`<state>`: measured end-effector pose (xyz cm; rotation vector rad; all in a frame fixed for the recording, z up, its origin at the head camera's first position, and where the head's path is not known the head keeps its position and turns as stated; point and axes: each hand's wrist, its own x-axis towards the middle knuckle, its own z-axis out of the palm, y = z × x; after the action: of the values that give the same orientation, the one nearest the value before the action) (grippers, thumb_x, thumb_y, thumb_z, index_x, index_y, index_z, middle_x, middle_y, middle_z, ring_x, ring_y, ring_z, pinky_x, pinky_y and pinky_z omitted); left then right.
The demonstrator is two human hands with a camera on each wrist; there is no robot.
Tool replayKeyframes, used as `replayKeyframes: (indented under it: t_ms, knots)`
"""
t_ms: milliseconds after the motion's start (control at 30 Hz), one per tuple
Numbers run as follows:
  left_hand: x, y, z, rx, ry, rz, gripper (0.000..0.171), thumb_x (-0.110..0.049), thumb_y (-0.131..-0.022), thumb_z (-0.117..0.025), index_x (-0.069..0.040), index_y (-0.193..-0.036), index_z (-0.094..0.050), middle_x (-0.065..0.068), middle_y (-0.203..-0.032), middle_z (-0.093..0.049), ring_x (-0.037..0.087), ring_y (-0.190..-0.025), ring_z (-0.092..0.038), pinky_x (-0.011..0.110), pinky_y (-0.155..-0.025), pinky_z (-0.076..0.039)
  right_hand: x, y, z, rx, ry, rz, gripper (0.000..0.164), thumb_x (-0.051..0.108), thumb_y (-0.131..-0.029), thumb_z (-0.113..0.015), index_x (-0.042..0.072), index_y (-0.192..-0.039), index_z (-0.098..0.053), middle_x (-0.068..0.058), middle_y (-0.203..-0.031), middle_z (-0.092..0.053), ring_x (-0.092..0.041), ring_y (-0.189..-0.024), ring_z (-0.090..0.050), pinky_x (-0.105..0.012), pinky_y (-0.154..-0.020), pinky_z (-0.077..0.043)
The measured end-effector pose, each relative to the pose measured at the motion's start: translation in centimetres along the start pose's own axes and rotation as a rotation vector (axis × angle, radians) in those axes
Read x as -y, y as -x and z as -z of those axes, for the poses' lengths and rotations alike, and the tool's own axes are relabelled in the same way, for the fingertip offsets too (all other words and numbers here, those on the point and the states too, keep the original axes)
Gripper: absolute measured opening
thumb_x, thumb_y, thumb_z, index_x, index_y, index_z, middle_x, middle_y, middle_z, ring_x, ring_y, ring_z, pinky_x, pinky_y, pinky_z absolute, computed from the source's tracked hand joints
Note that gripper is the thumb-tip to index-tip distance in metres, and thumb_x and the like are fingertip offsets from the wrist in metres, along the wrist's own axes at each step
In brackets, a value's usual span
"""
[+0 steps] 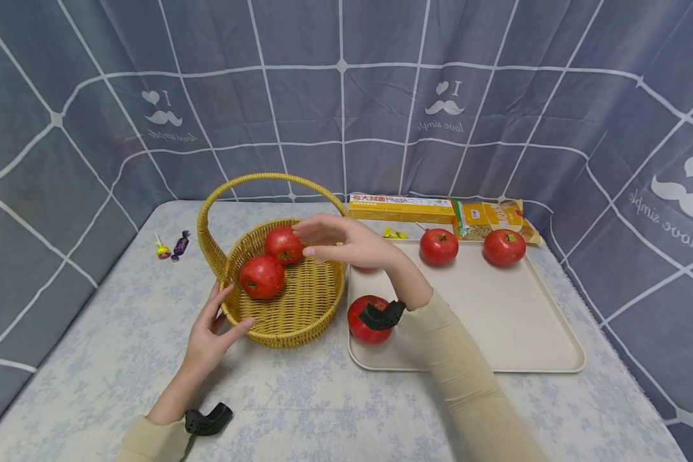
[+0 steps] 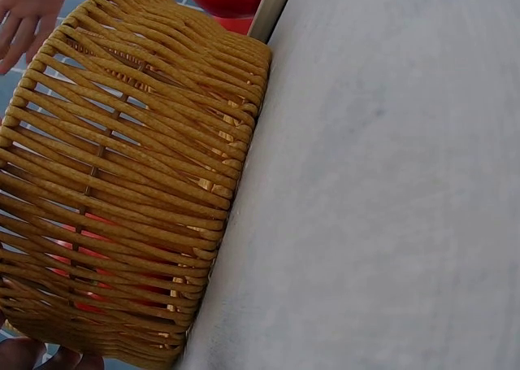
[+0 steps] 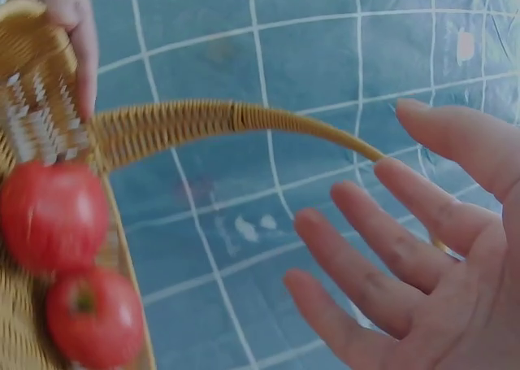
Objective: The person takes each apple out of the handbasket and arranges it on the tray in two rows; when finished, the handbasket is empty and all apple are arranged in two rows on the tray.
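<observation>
A yellow wicker basket with a tall handle stands on the table, holding two red apples, a nearer one and a farther one. My left hand touches the basket's left side, thumb and fingers spread along its rim. Over the basket's right part hovers my right hand, palm down and holding nothing. Its fingers are spread and nearly straight in the right wrist view. On the beige tray to the right lie several more apples, one mostly hidden by my right arm.
Behind the tray lie a yellow pasta box, an orange food packet and a yellow-wrapped candy. Left of the basket are a lollipop and a purple-wrapped candy. A grey-blue checked curtain surrounds the table.
</observation>
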<state>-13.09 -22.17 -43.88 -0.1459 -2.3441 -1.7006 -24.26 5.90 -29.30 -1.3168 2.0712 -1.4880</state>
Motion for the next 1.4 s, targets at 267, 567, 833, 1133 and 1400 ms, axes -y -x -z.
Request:
replayKeyframes:
  t_ms: [267, 567, 833, 1133, 1400]
  knots:
    - [-0.1, 0.1, -0.2, 0.008, -0.005, 0.006, 0.070, -0.007, -0.085, -0.069, -0.003, -0.145, -0.033, 0.006, -0.157, -0.004, 0.030, -0.141, -0.012, 0.002, -0.093, -0.029, -1.0, -4.2, -3.4, -0.078, -0.100, -0.020, 0.037, 0.011, -0.090, -0.062, 0.003, -0.126, -0.056, -0.008, -0.120, -0.061, -0.013, -0.106, -0.059, -0.028, -0.089, -0.048]
    - [0.1, 0.0, -0.1, 0.026, 0.016, -0.017, 0.071, -0.003, -0.085, -0.069, -0.002, -0.145, -0.032, 0.006, -0.157, -0.003, 0.031, -0.141, -0.012, 0.003, -0.094, -0.029, -4.2, -7.1, -6.7, -0.232, -0.105, -0.130, 0.038, 0.016, -0.087, -0.067, 0.005, -0.123, -0.059, -0.007, -0.119, -0.061, -0.010, -0.105, -0.058, -0.022, -0.088, -0.047]
    - [0.0, 0.0, -0.2, 0.027, 0.013, -0.011, 0.071, -0.005, -0.085, -0.069, -0.003, -0.145, -0.033, 0.004, -0.157, -0.003, 0.030, -0.141, -0.012, 0.003, -0.094, -0.029, -7.4, -7.9, -8.4, -0.344, -0.112, -0.234, 0.040, 0.021, -0.082, -0.073, 0.007, -0.119, -0.063, -0.008, -0.116, -0.062, -0.009, -0.099, -0.057, -0.024, -0.083, -0.048]
    - [-0.2, 0.1, 0.0, 0.020, -0.005, -0.004, 0.070, -0.007, -0.085, -0.069, -0.004, -0.145, -0.033, 0.005, -0.157, -0.003, 0.031, -0.140, -0.013, 0.002, -0.093, -0.028, -8.4, -7.9, -8.9, -0.207, -0.067, -0.353, 0.043, 0.019, -0.082, -0.074, 0.010, -0.123, -0.062, 0.000, -0.122, -0.059, -0.010, -0.112, -0.052, -0.027, -0.091, -0.045]
    - [0.0, 0.2, 0.1, 0.017, -0.022, 0.004, 0.071, -0.007, -0.085, -0.070, -0.007, -0.146, -0.033, 0.005, -0.157, -0.004, 0.031, -0.140, -0.013, 0.002, -0.093, -0.028, -8.9, -8.1, -9.5, -0.130, 0.063, -0.429, 0.047, 0.027, -0.076, -0.079, 0.019, -0.119, -0.063, 0.001, -0.124, -0.056, -0.014, -0.110, -0.052, -0.032, -0.089, -0.046]
